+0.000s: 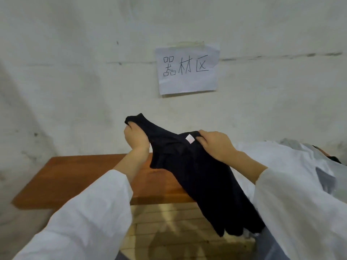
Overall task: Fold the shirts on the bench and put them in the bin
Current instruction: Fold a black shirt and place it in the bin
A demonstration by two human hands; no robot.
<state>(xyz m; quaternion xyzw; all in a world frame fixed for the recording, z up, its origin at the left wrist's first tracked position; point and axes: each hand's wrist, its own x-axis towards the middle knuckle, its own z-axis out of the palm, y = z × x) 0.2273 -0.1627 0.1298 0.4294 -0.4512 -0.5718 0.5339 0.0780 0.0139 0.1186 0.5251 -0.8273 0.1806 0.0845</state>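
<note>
Your left hand [136, 136] has its fingers [131, 127] curled tight round one top corner of the black shirt [197, 175], held up above the bench [75, 177]. The shirt's long axis slopes from that upper-left corner down to the lower right, neck end up, its low end hanging past the bench's front edge. Your right hand [216, 145] grips the neck just beside the white label [190, 138], fingers curled over the cloth. Pale shirts [281, 158] lie heaped at the right.
</note>
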